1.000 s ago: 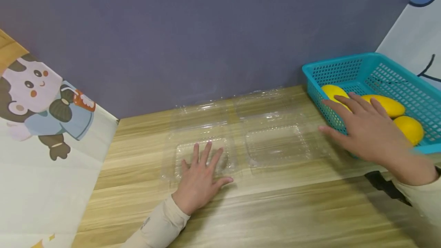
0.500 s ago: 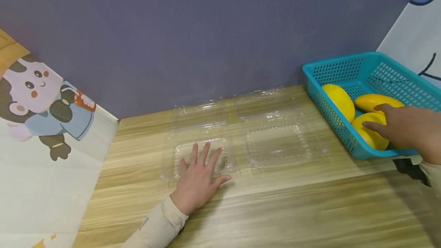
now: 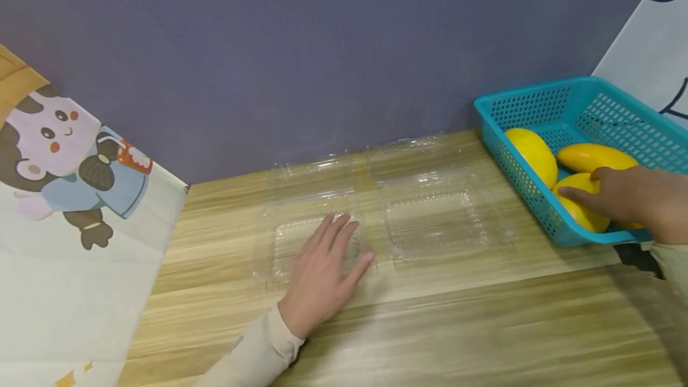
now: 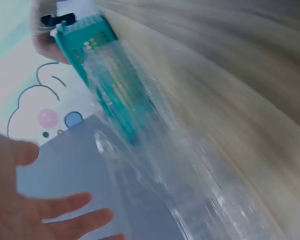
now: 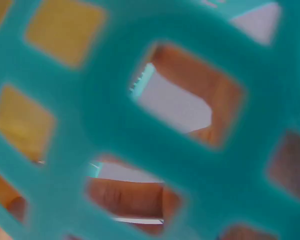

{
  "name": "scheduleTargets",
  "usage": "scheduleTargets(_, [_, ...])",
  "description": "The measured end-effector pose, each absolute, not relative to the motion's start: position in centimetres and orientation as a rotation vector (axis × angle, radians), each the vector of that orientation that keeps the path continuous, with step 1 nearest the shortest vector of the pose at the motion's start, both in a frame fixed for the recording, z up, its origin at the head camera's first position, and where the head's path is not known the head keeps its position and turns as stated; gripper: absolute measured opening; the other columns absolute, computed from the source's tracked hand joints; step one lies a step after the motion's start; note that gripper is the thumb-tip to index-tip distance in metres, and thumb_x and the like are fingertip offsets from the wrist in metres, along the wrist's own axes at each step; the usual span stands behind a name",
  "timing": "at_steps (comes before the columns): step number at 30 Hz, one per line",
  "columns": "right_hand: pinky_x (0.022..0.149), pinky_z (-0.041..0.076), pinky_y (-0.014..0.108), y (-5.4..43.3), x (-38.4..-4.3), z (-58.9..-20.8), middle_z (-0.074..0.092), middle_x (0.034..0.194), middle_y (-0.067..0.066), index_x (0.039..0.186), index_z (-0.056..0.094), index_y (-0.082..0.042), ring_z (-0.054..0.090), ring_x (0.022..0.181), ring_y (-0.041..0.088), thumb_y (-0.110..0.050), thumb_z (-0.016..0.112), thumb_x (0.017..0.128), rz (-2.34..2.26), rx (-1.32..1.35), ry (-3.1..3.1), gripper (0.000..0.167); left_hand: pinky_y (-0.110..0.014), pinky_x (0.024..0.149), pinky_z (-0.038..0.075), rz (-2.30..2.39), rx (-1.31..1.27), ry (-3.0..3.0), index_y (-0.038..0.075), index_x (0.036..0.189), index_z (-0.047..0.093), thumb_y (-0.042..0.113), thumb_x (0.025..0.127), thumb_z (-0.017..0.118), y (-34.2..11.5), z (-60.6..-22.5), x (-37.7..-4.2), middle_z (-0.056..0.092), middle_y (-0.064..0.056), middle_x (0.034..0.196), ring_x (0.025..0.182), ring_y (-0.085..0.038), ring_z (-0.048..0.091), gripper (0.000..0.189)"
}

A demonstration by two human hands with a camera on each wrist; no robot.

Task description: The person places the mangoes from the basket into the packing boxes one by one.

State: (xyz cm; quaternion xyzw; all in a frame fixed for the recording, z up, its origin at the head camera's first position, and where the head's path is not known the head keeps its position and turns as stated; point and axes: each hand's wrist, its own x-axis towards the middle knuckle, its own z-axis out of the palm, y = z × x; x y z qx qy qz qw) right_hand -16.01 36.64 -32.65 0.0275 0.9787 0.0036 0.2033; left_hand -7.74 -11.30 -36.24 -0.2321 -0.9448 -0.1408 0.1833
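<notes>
In the head view my left hand point(image 3: 322, 273) has straight, spread fingers over the front left of a clear plastic clamshell box point(image 3: 269, 243) with its lid laid back. The left wrist view shows that hand point(image 4: 55, 210) beside clear plastic, its fingers apart with nothing between them. My right hand point(image 3: 639, 199) reaches inside the teal basket point(image 3: 564, 236). Its thumb and a fingertip lie over a yellow rounded fruit point(image 3: 580, 208); the other fingers are hidden, so I cannot tell whether they grip it. Bent fingers point(image 5: 130, 195) show through the basket's holes in the right wrist view.
A second opened clear clamshell box point(image 3: 435, 226) lies between the first box and the basket. Also in the basket are a larger yellow fruit point(image 3: 532, 154) and a long mango-like one point(image 3: 596, 157). A grey wall point(image 3: 322, 64) stands behind the wooden table point(image 3: 430, 333).
My right hand has moved right and down into the basket, then stayed nearly still on the fruit. My left hand has turned slightly and shifted a little right, its fingers closer together.
</notes>
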Motion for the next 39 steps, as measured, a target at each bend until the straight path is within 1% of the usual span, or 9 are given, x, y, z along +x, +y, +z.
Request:
scheduleTargets(1, [0.072, 0.043, 0.058, 36.6, -16.1, -32.7, 0.054, 0.072, 0.014, 0.129, 0.042, 0.02, 0.051, 0.065, 0.03, -0.083, 0.01, 0.089, 0.004, 0.069, 2.73, 0.115, -0.045, 0.113, 0.042, -0.459, -0.658, -2.651, 0.01, 0.14, 0.052, 0.05, 0.099, 0.052, -11.0, -36.0, -7.7, 0.054, -0.01, 0.145, 0.137, -0.034, 0.049, 0.057])
scheduleTargets(4, [0.068, 0.045, 0.057, 36.5, -16.1, -32.8, 0.055, 0.075, 0.015, 0.124, 0.041, 0.02, 0.053, 0.068, 0.033, -0.081, 0.014, 0.091, 0.027, 0.06, 2.754, 0.11, -0.044, 0.113, 0.043, -0.719, -0.641, -2.673, 0.007, 0.145, 0.045, 0.043, 0.099, 0.055, -9.8, -35.4, -7.6, 0.052, -0.011, 0.146, 0.136, -0.029, 0.05, 0.059])
scheduleTargets(5, [0.069, 0.045, 0.059, 36.4, -16.1, -32.8, 0.054, 0.077, 0.017, 0.129, 0.036, 0.021, 0.053, 0.07, 0.035, -0.081, 0.015, 0.091, 0.038, 0.059, 2.76, 0.111, -0.043, 0.111, 0.044, -0.82, -0.632, -2.694, 0.007, 0.147, 0.041, 0.042, 0.099, 0.055, -9.4, -35.2, -7.5, 0.05, -0.01, 0.148, 0.135, -0.027, 0.051, 0.061])
scheduleTargets(10, [0.063, 0.043, 0.052, 36.1, -15.9, -32.9, 0.05, 0.075, 0.016, 0.123, 0.037, 0.019, 0.051, 0.068, 0.034, -0.078, 0.019, 0.092, 0.007, 0.088, 2.775, 0.103, -0.045, 0.11, 0.044, -1.341, -0.578, -2.807, 0.014, 0.158, 0.02, 0.04, 0.099, 0.056, -7.4, -34.3, -7.6, 0.032, -0.007, 0.159, 0.136, -0.03, 0.048, 0.074])
scheduleTargets(15, [0.069, 0.044, 0.059, 36.0, -15.9, -33.1, 0.055, 0.086, 0.028, 0.128, 0.035, 0.016, 0.053, 0.073, 0.04, -0.08, 0.021, 0.091, 0.018, 0.142, 2.801, 0.104, -0.057, 0.118, 0.029, -1.593, -0.477, -2.881, 0.021, 0.16, 0.003, 0.044, 0.096, 0.055, -5.7, -34.4, -8.1, 0.012, -0.004, 0.167, 0.149, -0.035, 0.027, 0.085])
scheduleTargets(22, [0.069, 0.045, 0.064, 35.9, -16.1, -33.3, 0.053, 0.102, 0.04, 0.14, 0.028, 0.01, 0.053, 0.079, 0.049, -0.079, 0.021, 0.091, 0.036, 0.136, 2.816, 0.102, -0.063, 0.12, 0.017, -1.853, -0.266, -2.833, 0.022, 0.16, -0.002, 0.037, 0.092, 0.059, -4.7, -34.9, -9.1, 0.001, -0.009, 0.168, 0.153, -0.038, 0.013, 0.092])
scheduleTargets(28, [0.07, 0.045, 0.066, 36.0, -16.3, -33.4, 0.05, 0.108, 0.042, 0.138, 0.026, 0.012, 0.054, 0.078, 0.049, -0.079, 0.019, 0.091, 0.045, 0.118, 2.814, 0.103, -0.053, 0.124, 0.012, -1.799, -0.315, -2.886, 0.023, 0.16, -0.004, 0.037, 0.091, 0.06, -4.6, -34.9, -9.3, 0.0, -0.003, 0.169, 0.155, -0.026, 0.007, 0.095])
scheduleTargets(33, [0.066, 0.045, 0.06, 36.0, -16.5, -33.5, 0.052, 0.106, 0.037, 0.135, 0.025, 0.014, 0.053, 0.075, 0.043, -0.078, 0.017, 0.092, 0.028, 0.076, 2.79, 0.102, -0.053, 0.124, 0.012, -1.841, -0.285, -2.865, 0.02, 0.16, -0.004, 0.032, 0.09, 0.061, -4.0, -35.1, -9.5, 0.0, -0.007, 0.168, 0.155, -0.028, 0.007, 0.097])
scheduleTargets(39, [0.067, 0.045, 0.061, 35.9, -16.6, -33.6, 0.052, 0.104, 0.036, 0.134, 0.024, 0.015, 0.053, 0.075, 0.042, -0.075, 0.016, 0.094, 0.044, 0.057, 2.784, 0.099, -0.052, 0.123, 0.018, -2.078, -0.028, -2.648, 0.012, 0.159, -0.009, 0.012, 0.087, 0.063, -2.4, -35.6, -9.8, 0.003, -0.017, 0.167, 0.154, -0.034, 0.013, 0.102])
